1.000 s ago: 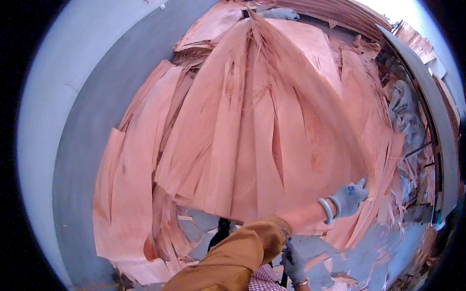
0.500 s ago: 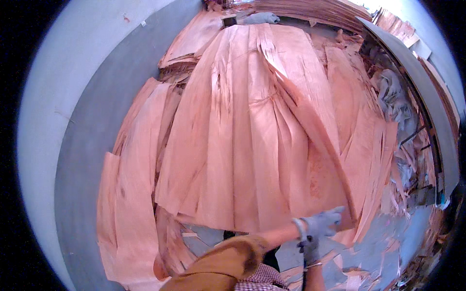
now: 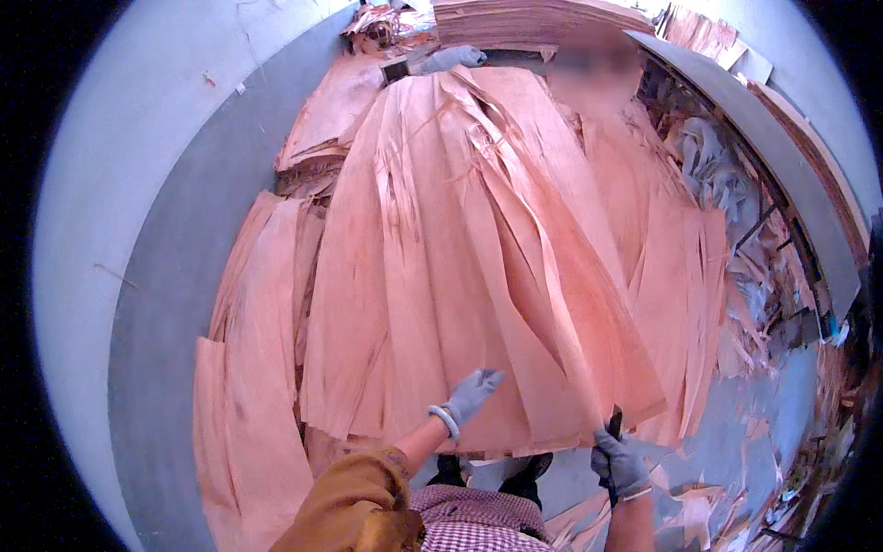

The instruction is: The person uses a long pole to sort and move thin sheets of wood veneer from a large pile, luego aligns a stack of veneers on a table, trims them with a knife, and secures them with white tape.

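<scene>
Broad, thin sheets of reddish wood veneer (image 3: 414, 304) lie overlapped before me, with long splits and folds running away from me. My left hand (image 3: 471, 394), in a grey glove, is over their near part with fingers stretched out and nothing visible in them. At the near right corner, my gloved right hand (image 3: 624, 463) is closed round a dark, narrow knife-like tool (image 3: 614, 423), its upper end pointing up beside the sheet edge. A loose fold of veneer (image 3: 552, 313) runs from the far middle toward that hand. Whether the right fingers also touch the sheet cannot be made out.
More veneer strips (image 3: 248, 368) lie at the left. A tall veneer stack (image 3: 543, 23) stands at the far end. On the right are a long grey board (image 3: 763, 138), crumpled plastic (image 3: 713, 166) and scraps on the floor. A grey wall (image 3: 175, 276) borders the left.
My left hand has moved left from the right corner, away from my right hand. The right hand now shows plainly with the dark tool. The veneer's right part has shifted and folded.
</scene>
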`<state>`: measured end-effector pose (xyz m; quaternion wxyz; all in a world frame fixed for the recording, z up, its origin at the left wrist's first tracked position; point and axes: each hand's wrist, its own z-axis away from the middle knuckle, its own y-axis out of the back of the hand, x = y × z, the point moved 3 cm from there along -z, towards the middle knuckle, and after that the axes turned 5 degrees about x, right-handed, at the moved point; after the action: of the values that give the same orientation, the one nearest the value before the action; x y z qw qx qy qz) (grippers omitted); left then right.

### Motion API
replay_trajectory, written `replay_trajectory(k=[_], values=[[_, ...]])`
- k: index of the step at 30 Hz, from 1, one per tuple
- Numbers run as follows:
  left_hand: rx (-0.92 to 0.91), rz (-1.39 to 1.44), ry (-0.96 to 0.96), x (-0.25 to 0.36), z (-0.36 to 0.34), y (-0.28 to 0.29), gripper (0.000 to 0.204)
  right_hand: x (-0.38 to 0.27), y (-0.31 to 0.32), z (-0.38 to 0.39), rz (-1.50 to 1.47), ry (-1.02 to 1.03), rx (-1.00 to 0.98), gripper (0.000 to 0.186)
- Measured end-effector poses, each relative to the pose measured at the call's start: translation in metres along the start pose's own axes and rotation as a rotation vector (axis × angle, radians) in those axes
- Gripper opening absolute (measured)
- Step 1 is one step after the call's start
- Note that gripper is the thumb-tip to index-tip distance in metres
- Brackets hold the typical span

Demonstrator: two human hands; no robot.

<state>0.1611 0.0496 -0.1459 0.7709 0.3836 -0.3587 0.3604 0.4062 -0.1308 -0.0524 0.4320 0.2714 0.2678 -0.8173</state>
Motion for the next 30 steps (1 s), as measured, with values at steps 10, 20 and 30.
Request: replay_trajectory(k=[10,20,30], values=[[-0.301,0.784,0.028,0.051,-0.078,-0.115,0.084,0.017,0.043,0.05,-0.191,0.012,-0.044,0.018],[-0.311,1.047,-0.025,0.172,-0.092,-0.18,0.071,-0.013,0.1,0.033,0.142,0.002,0.068,0.047],[0.14,0.57,0.071,0.113,-0.125,-0.138,0.039,0.013,0.046,0.026,0.157,-0.059,0.03,0.02]])
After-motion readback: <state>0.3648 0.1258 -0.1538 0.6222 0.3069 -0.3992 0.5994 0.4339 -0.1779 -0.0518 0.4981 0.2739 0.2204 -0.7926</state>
